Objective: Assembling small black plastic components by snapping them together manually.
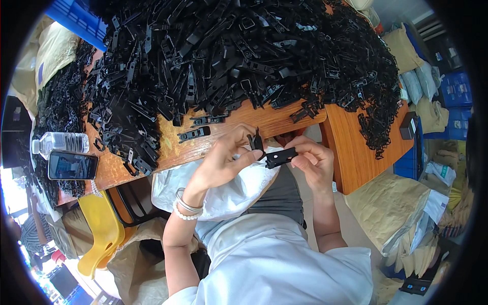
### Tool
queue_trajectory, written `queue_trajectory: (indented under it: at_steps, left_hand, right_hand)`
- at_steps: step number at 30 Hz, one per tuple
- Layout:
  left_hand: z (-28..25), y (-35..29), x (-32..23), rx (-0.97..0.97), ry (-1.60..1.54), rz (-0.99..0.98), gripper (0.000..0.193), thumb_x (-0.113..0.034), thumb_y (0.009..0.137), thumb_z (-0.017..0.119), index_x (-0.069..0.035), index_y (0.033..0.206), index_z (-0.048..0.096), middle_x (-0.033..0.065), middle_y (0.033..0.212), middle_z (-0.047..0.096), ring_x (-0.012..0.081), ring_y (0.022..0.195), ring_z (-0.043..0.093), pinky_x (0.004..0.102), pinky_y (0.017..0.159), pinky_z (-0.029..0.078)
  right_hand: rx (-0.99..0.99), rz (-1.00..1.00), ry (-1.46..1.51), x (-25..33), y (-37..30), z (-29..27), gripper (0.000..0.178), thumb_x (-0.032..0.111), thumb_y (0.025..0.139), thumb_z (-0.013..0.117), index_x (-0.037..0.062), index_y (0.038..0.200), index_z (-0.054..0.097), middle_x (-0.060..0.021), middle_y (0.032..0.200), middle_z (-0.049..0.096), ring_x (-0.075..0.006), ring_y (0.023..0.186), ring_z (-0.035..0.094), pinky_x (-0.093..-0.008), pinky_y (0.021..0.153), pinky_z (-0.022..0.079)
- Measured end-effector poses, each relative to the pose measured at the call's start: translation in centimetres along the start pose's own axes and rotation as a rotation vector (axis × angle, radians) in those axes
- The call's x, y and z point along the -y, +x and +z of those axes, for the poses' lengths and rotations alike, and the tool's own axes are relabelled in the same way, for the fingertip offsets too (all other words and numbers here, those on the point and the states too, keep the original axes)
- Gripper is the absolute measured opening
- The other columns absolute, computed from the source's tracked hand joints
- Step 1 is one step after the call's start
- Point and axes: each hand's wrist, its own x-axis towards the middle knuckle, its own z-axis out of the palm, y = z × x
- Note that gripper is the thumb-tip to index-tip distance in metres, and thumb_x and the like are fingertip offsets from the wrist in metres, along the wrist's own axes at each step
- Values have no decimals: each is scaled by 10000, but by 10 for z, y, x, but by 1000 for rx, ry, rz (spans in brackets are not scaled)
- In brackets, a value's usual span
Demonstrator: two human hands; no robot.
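Observation:
Just in front of the table's near edge, my left hand [223,160] pinches a slim black plastic part [256,143] that points upward. Beside it, my right hand [316,163] grips a flat, oblong black plastic piece [281,158] by its right end, with thumb and fingers. The two parts are close together; whether they touch or are joined, I cannot tell. On the table edge near my left hand lie two loose black pieces, a nearer one [194,133] and a farther one [209,120]. A large pile of black plastic parts [244,56] spreads across the table beyond.
A clear bottle [63,144] and a phone [72,166] lie at the table's left. White plastic [218,195] covers part of my lap. A yellow chair [104,229] stands lower left, a blue crate [79,23] upper left, and brown sacks [386,208] sit at right.

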Motion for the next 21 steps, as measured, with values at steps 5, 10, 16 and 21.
queue_trajectory:
  at_steps: [5, 10, 16, 21]
  left_hand:
    - [-6, -5, -2, 153, -572, -57, 204, -64, 839, 608, 41, 956, 478, 153, 793, 624, 204, 675, 633, 274, 580, 514]
    - [-3, -10, -6, 53, -630, -99, 267, -121, 886, 558, 86, 1044, 499, 149, 665, 615, 152, 421, 550, 230, 366, 417]
    - [2, -19, -5, -157, -580, -273, 466, -342, 959, 413, 78, 911, 608, 69, 555, 534, 79, 379, 374, 204, 381, 283]
    - [20, -30, -2, -204, -622, -184, 512, -403, 968, 347, 62, 939, 559, 19, 616, 525, 63, 478, 382, 192, 431, 274]
  right_hand:
    - [83, -16, -26, 5, 8, 1, 160, 81, 796, 647, -64, 850, 606, -148, 891, 598, -151, 744, 546, -246, 637, 442]
    - [133, 12, -102, 5, 12, 6, 113, 15, 790, 631, -79, 841, 596, -147, 887, 599, -156, 786, 561, -249, 696, 449]
    - [56, -24, -489, 2, 7, 19, 77, -34, 787, 625, -87, 825, 583, -124, 861, 597, -129, 752, 576, -230, 662, 453]
    - [-97, -44, -458, -9, 3, 31, 81, -37, 764, 652, -73, 804, 591, -94, 794, 604, -123, 675, 572, -233, 611, 449]
